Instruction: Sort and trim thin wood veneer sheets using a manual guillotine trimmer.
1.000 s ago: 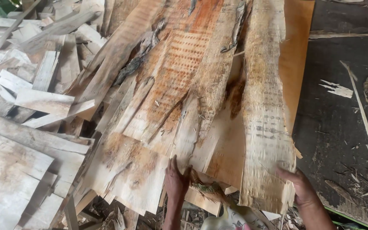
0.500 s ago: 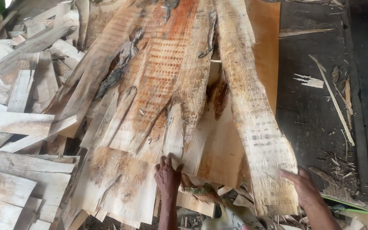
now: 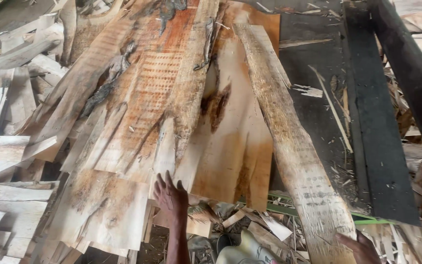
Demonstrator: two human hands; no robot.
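Observation:
A pile of thin, ragged wood veneer sheets, orange-brown and pale, fills the middle of the view. My left hand lies flat with fingers spread on the near edge of the stack. My right hand at the bottom right grips the near end of a long narrow veneer strip, which slants away from the pile over the dark table.
Pale wood offcuts are heaped at the left. A dark work surface and dark beams lie at the right, with splinters on them. Scraps litter the floor below.
The long strip has swung to the right, away from the stack, in my right hand. The view has tilted, bringing the dark beams at the right into sight.

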